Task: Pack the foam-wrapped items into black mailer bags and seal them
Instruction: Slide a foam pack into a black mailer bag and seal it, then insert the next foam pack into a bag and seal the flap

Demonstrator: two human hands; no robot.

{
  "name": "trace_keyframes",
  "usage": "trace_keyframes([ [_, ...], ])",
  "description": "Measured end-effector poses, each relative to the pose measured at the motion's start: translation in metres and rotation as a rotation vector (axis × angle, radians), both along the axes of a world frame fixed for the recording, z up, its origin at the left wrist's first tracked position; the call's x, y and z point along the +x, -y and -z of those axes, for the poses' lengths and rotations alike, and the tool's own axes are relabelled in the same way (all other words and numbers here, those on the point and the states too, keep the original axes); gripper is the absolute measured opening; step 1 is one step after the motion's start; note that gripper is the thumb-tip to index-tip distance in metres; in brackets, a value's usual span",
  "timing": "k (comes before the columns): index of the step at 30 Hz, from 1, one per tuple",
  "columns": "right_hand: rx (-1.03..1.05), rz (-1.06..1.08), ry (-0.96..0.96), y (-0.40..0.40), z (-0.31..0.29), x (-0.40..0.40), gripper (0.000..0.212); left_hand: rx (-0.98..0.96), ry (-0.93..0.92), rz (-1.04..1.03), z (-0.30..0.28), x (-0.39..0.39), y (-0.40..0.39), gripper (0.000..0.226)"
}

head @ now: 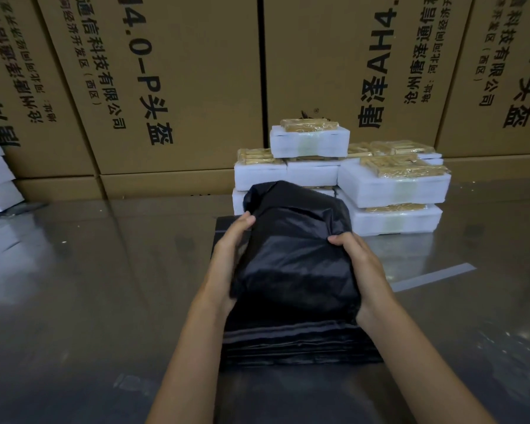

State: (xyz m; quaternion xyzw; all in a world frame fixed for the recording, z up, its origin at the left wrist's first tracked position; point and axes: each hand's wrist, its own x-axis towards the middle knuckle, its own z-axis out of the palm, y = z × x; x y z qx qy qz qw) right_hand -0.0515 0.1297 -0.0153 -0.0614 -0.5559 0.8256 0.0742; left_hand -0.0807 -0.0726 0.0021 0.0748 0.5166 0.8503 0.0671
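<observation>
Trouble would most likely come from the thin plastic: the black mailer bag, bulging around what seems to be a foam-wrapped item hidden inside, could snag or tear on a block corner, or its loose far mouth could crumple and seal crooked. It sits at centre frame between both hands, above the stack of flat bags, with the left hand gripping its left side and the right hand gripping its right. Unpacked foam-wrapped items are piled just behind, upper centre-right.
</observation>
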Motion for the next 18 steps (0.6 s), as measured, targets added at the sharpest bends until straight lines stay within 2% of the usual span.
trace_keyframes([
  [2, -0.108, 0.076, 0.037, 0.008, -0.007, -0.005, 0.063, 0.037, -0.021, 0.026, -0.001, 0.003, 0.006, 0.057],
  [6, -0.16, 0.213, -0.013, 0.038, -0.028, -0.019, 0.081, 0.233, 0.042, 0.027, 0.004, 0.013, -0.01, 0.073],
  [8, -0.1, 0.224, -0.024, 0.06, -0.03, -0.026, 0.091, 0.271, 0.054, -0.021, 0.008, 0.014, -0.022, 0.072],
  [10, 0.008, 0.159, -0.046, 0.08, -0.028, -0.033, 0.096, 0.325, 0.096, -0.151, 0.012, 0.011, -0.022, 0.063],
  [12, 0.145, 0.022, -0.059, 0.091, -0.024, -0.039, 0.085, 0.373, 0.163, -0.288, 0.013, 0.004, -0.007, 0.047],
  [14, 0.288, -0.097, -0.058, 0.092, -0.016, -0.047, 0.057, 0.423, 0.204, -0.387, 0.012, -0.004, 0.015, 0.04],
  [16, 0.463, -0.093, -0.011, 0.088, -0.001, -0.059, 0.038, 0.42, 0.212, -0.49, 0.01, -0.019, 0.038, 0.047],
  [18, 0.644, -0.01, 0.083, 0.083, 0.014, -0.07, 0.034, 0.371, 0.235, -0.605, 0.008, -0.043, 0.058, 0.059],
])
